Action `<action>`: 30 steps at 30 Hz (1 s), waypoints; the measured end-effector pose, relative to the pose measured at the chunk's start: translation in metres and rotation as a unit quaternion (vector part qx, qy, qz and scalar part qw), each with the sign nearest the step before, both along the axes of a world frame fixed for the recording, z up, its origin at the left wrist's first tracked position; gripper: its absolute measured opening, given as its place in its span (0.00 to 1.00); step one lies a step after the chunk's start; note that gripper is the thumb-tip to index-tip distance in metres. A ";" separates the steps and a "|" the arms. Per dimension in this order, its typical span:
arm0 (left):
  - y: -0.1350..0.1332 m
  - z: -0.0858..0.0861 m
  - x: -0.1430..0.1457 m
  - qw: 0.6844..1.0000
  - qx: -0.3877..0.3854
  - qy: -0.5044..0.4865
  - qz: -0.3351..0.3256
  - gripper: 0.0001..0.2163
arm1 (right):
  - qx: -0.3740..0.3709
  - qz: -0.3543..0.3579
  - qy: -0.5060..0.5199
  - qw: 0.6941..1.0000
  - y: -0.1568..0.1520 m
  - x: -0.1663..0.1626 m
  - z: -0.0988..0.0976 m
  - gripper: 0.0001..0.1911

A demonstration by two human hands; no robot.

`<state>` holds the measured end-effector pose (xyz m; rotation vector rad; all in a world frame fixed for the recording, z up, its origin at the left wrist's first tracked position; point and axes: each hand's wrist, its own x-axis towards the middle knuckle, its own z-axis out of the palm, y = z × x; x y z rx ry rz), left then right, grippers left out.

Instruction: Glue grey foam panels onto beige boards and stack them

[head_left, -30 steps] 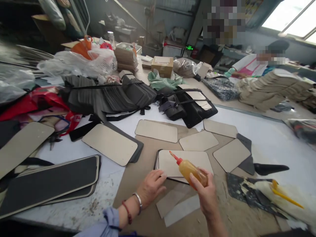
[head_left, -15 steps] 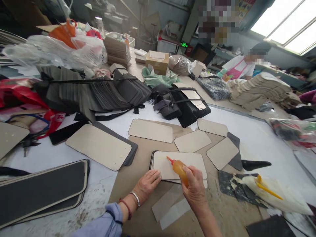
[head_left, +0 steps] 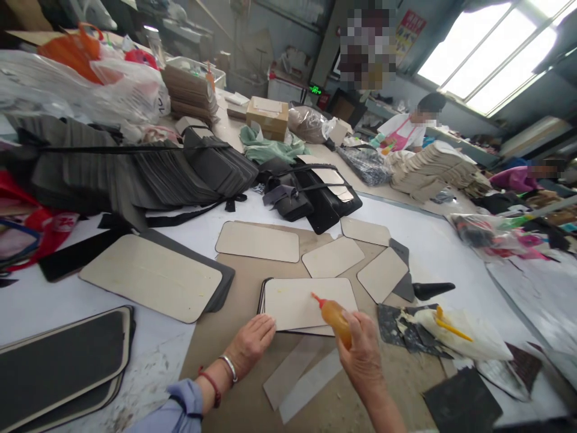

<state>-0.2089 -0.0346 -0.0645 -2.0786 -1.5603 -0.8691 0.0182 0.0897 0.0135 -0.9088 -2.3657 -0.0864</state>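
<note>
My right hand (head_left: 360, 346) is wrapped round an amber squeeze bottle (head_left: 337, 322) with a red nozzle. The bottle is tilted, its tip just over the middle of a beige rounded panel (head_left: 288, 307); whether it touches cannot be made out. That panel tops a small stack with dark edges. At the stack's lower left corner lies my left hand (head_left: 250, 343), fingers stretched out flat and fingertips on the panel's edge. A small yellowish mark shows on the panel's upper left. Below the stack are two pale strips (head_left: 311, 385) on brown board.
More beige panels (head_left: 256, 242) lie behind and to the right. A larger beige panel (head_left: 151, 276) and dark panels (head_left: 63, 361) are at left. Bundled grey pieces (head_left: 148, 168) stand behind. At right are a black-handled tool (head_left: 433, 290) and a white bag (head_left: 469, 331). A co-worker (head_left: 403, 129) sits beyond.
The view has swung right, so the scene sits further left. The bottle's tip has moved rightward across the panel, from its left part to its middle. My left hand keeps to the corner.
</note>
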 end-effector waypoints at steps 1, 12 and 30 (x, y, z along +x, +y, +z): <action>0.000 0.002 0.000 1.000 -0.002 0.001 -0.001 0.12 | -0.026 0.022 0.012 0.999 -0.014 -0.010 -0.001 0.22; -0.003 -0.005 0.002 0.999 -0.034 -0.008 0.018 0.08 | 0.020 -0.039 -0.007 0.999 0.006 0.042 -0.015 0.15; -0.019 0.018 -0.008 1.000 0.011 0.011 -0.006 0.12 | -0.011 -0.097 0.025 0.995 -0.039 0.074 -0.011 0.13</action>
